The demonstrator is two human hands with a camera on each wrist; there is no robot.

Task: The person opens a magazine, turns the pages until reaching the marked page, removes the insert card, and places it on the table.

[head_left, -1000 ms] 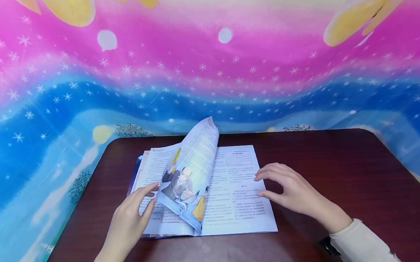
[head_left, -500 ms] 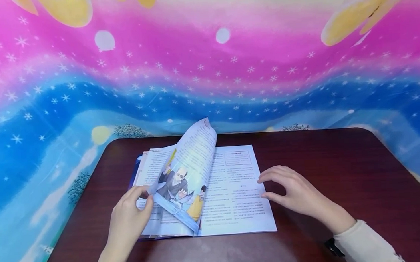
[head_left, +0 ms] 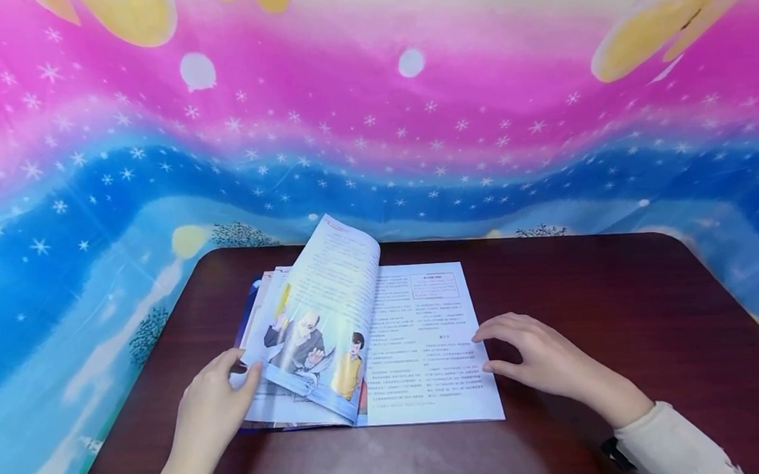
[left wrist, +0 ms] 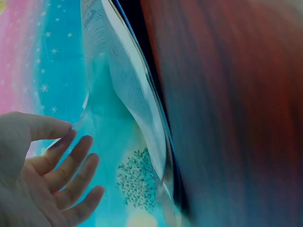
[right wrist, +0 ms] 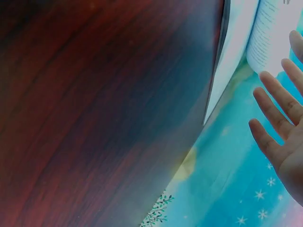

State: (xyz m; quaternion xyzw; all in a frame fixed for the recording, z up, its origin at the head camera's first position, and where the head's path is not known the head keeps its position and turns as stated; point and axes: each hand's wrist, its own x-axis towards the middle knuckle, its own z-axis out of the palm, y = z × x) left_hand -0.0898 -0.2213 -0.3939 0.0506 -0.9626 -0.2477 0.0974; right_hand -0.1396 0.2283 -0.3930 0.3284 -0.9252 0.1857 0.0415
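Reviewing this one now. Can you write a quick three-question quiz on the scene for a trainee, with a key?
1. Which hand pinches the edge of the raised page?
2. True or false: the right hand is holding a pen.
3. The booklet on the dark table is:
A. closed
B. lying open
C. standing on its spine

Key:
1. The left hand, between thumb and fingertip.
2. False; it holds nothing.
3. B.
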